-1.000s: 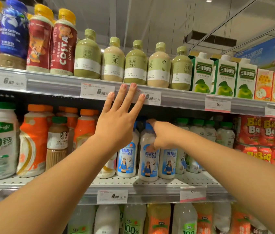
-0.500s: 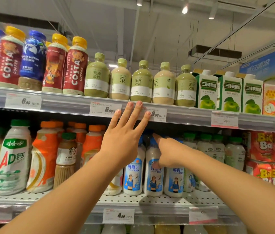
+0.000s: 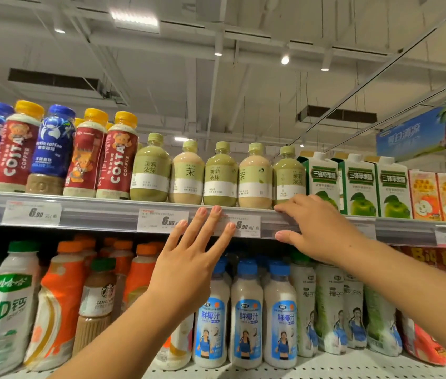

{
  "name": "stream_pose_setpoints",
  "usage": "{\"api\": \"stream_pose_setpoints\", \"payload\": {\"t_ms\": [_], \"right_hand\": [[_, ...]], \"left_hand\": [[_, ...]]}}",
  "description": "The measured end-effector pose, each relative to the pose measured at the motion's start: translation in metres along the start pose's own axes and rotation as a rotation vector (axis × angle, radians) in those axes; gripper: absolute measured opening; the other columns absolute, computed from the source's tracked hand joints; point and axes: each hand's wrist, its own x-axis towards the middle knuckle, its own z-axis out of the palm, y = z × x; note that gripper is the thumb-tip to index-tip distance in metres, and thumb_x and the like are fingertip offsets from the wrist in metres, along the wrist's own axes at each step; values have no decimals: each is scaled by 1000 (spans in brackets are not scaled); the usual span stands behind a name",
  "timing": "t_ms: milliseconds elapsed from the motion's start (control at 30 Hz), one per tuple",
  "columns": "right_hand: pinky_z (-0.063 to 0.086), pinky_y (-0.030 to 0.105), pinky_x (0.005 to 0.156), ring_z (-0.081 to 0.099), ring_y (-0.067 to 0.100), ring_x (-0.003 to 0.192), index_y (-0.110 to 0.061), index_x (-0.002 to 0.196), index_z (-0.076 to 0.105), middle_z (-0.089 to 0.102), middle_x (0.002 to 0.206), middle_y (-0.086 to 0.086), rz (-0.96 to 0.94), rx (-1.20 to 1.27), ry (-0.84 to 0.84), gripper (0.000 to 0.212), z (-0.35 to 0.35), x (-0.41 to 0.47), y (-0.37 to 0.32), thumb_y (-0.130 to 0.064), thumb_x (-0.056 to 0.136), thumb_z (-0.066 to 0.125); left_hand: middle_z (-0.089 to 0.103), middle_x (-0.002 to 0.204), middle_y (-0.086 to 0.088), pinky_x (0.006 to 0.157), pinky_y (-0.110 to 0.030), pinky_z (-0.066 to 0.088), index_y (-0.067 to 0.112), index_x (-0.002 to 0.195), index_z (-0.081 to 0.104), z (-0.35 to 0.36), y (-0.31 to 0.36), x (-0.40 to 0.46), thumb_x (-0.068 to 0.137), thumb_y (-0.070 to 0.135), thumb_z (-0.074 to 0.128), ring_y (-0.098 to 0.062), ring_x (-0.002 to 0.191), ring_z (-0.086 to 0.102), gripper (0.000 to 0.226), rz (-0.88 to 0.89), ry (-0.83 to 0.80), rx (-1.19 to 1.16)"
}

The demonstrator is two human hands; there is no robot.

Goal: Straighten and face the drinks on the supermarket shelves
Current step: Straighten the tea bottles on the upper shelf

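Several green and beige tea bottles [image 3: 220, 177] stand in a row on the upper shelf [image 3: 101, 214]. The rightmost green tea bottle [image 3: 289, 176] has its label turned to the right. My right hand [image 3: 315, 228] is raised to the shelf edge just below that bottle, fingers loosely spread, fingertips near its base and holding nothing. My left hand [image 3: 189, 263] is held up flat with straight fingers in front of the price strip. On the lower shelf, three blue-capped coconut juice bottles [image 3: 246, 313] face forward.
Costa and blue coffee bottles [image 3: 52, 151] fill the upper shelf's left. Green apple cartons [image 3: 358, 184] and orange cartons [image 3: 440, 198] stand to the right. White AD bottles [image 3: 3, 307], orange bottles [image 3: 60, 302] and a Starbucks bottle [image 3: 97, 299] occupy the lower left.
My right hand left the coconut juice bottles on the lower shelf and rose to the upper shelf edge by the rightmost tea bottle. The view tilted upward. My left hand stayed open.
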Motion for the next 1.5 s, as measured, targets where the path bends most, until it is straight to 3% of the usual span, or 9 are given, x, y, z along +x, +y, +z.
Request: {"api": "stream_pose_setpoints", "payload": {"t_ms": [133,233,300,500,667,900,1133,1267,1500], "right_hand": [[34,33,99,41,13,110,-30,136,48,49,116,-10,13,63,105,58,12,0,1,-50,84,64],[36,31,96,41,12,106,-32,133,51,49,112,-12,36,71,128,56,15,3,0,-48,82,67],[36,30,94,41,11,104,-33,131,51,48,109,-14,45,61,135,55,18,4,1,-48,81,68],[38,31,91,34,7,97,-36,127,53,43,102,-17,54,58,172,53,21,7,-1,-49,79,70],[38,32,92,33,7,95,-37,126,53,45,103,-17,56,84,180,51,21,6,-1,-49,79,70],[36,33,93,37,10,98,-36,125,53,42,100,-16,51,92,191,50,23,7,1,-47,79,70],[33,30,88,30,7,92,-37,124,54,36,93,-17,44,86,207,50,26,8,4,-47,79,71],[34,30,87,31,8,92,-37,125,53,38,95,-16,52,66,195,50,27,8,3,-48,79,70],[33,30,87,31,8,91,-37,125,53,37,94,-16,65,58,185,50,25,8,1,-48,79,70]], "left_hand": [[-14,160,-7,117,-44,-1,30,154,0,-12,-1,2,73,18,58,-28,147,-14,100,46,-22,-1],[30,155,-7,110,-44,25,21,147,31,-37,-9,18,69,20,50,-30,141,27,80,38,22,-106],[42,143,-4,106,-41,28,17,142,39,-55,-22,42,75,19,47,-27,131,35,68,-24,80,-152],[38,149,-3,109,-45,26,19,144,38,-97,-82,141,82,4,50,-26,136,30,65,-232,38,-101],[28,157,-1,113,-48,15,24,150,27,-89,-105,174,90,21,59,-23,147,12,67,-220,-181,35],[51,135,-7,102,-46,28,24,139,43,-70,-107,175,93,48,52,-30,130,38,53,-218,-171,78],[51,138,-8,103,-47,28,24,144,36,-77,-109,179,92,43,53,-33,129,39,58,-221,-237,76],[49,139,-12,103,-48,30,20,143,39,-85,-125,176,90,21,51,-34,130,38,54,-317,-222,111],[57,124,-14,77,-35,43,14,135,48,-80,-134,169,91,11,44,-31,104,53,44,-372,-247,94]]}}
